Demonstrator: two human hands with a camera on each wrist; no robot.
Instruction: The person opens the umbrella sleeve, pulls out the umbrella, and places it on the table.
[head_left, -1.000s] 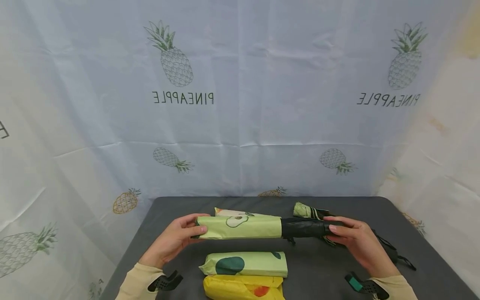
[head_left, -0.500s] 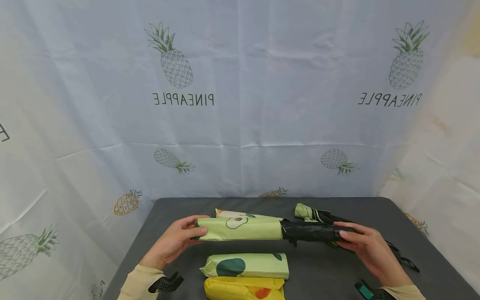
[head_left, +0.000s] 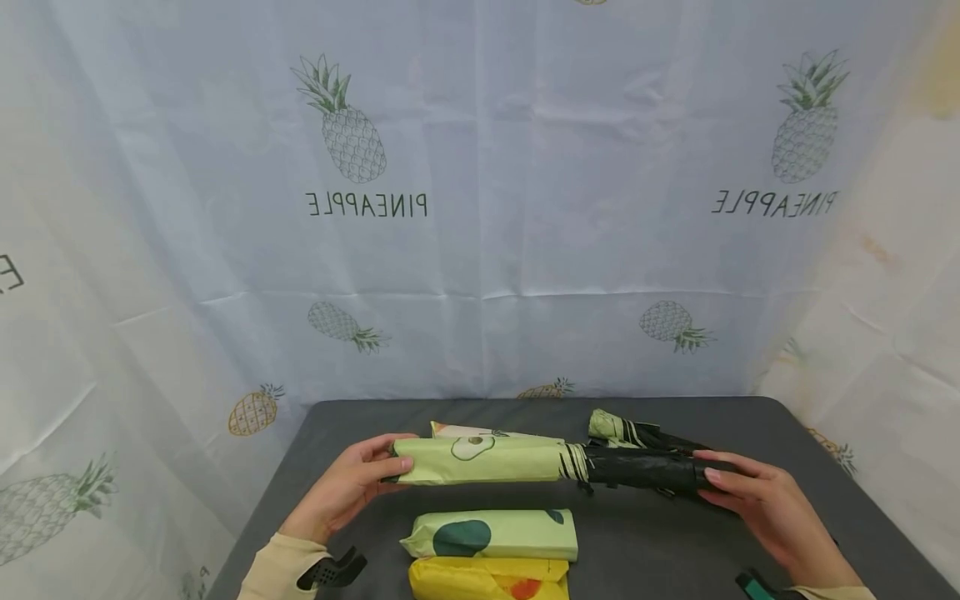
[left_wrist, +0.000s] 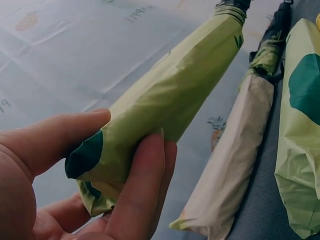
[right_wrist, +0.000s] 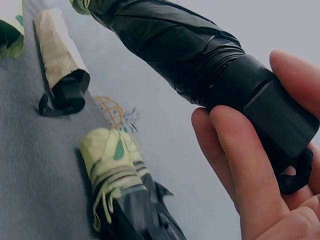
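Note:
In the head view, a folded umbrella (head_left: 637, 467) with black and green-striped fabric sticks out of a light green avocado-print sleeve (head_left: 517, 461), held level above the table. My left hand (head_left: 358, 477) pinches the sleeve's closed left end, thumb on one side and fingers on the other. At the opposite end, my right hand (head_left: 768, 500) grips the black handle (right_wrist: 282, 117), whose wrist loop (right_wrist: 297, 175) hangs by the palm in the right wrist view. The part of the umbrella inside the sleeve is hidden.
Behind the sleeve lies an umbrella in a cream sleeve (left_wrist: 227, 160), its black handle (right_wrist: 67, 95) outward. A bare green-and-black umbrella (head_left: 618, 427) rests back right on the dark table (head_left: 645, 550). A green sleeved bundle (head_left: 510, 533) and a yellow one (head_left: 480, 577) lie in front.
My right hand has moved right, drawing the umbrella further out of the sleeve, so green-striped fabric now shows at the opening. My left hand has stayed at the sleeve's end.

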